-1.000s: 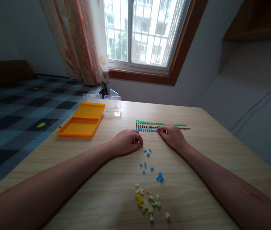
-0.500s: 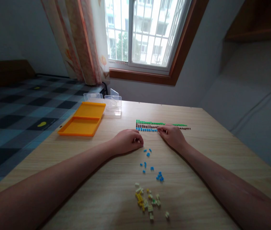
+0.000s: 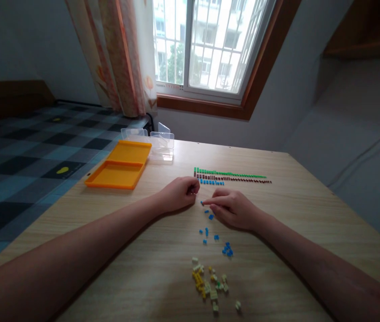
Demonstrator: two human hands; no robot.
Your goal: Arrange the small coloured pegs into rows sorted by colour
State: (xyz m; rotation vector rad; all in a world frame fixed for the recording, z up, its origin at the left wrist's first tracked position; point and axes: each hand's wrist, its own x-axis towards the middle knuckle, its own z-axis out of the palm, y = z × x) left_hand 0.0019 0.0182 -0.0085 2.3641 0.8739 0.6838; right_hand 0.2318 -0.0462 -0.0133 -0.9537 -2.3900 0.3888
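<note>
My left hand (image 3: pixel 178 193) rests curled on the wooden table (image 3: pixel 310 214), its fingers closed; what they hold, if anything, is hidden. My right hand (image 3: pixel 232 208) lies just right of it, thumb and forefinger pinched on a small blue brick (image 3: pixel 202 203). Several loose blue bricks (image 3: pixel 215 235) are scattered below the hands. Beyond the hands lie three rows of tiny bricks: a green row (image 3: pixel 230 173), a brown row (image 3: pixel 240 179) and a short blue row (image 3: pixel 211 182).
A heap of yellow and cream bricks (image 3: pixel 208 284) lies near the table's front. An open orange tray (image 3: pixel 121 169) and clear plastic boxes (image 3: pixel 158 142) sit at the far left. A bed with a checked cover (image 3: pixel 15 165) stands left of the table. A window is behind.
My right hand has come back from the blue row toward me and now pinches a loose blue brick. My left hand has stayed put. The camera shifted slightly.
</note>
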